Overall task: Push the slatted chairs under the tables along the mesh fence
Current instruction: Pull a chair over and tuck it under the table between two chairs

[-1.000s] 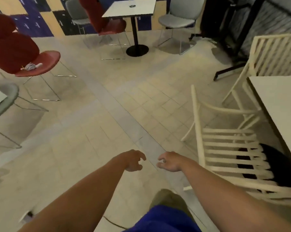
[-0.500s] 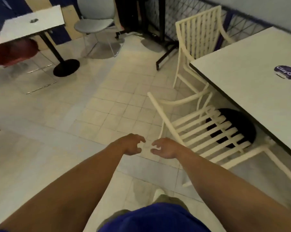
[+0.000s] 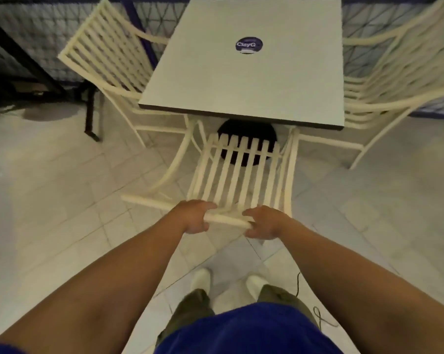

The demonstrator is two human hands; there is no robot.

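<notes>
A cream slatted chair (image 3: pixel 241 172) stands directly in front of me, its seat partly under a square grey table (image 3: pixel 249 72) by the mesh fence (image 3: pixel 37 34). My left hand (image 3: pixel 194 218) and my right hand (image 3: pixel 265 223) both grip the top rail of its backrest, fingers curled over it. Two more slatted chairs flank the table: one on the left (image 3: pixel 108 57), one on the right (image 3: pixel 384 80). A round purple sticker (image 3: pixel 249 45) lies on the tabletop.
The table's black round base (image 3: pixel 246 131) shows through the seat slats. A dark metal stand (image 3: pixel 90 111) rests on the tiled floor at left. My white shoes (image 3: pixel 201 279) are just behind the chair. A thin cable (image 3: pixel 318 312) lies on the floor.
My view has swung right to face the table and fence. Both hands, empty and open before, have reached forward and closed on the chair's top rail.
</notes>
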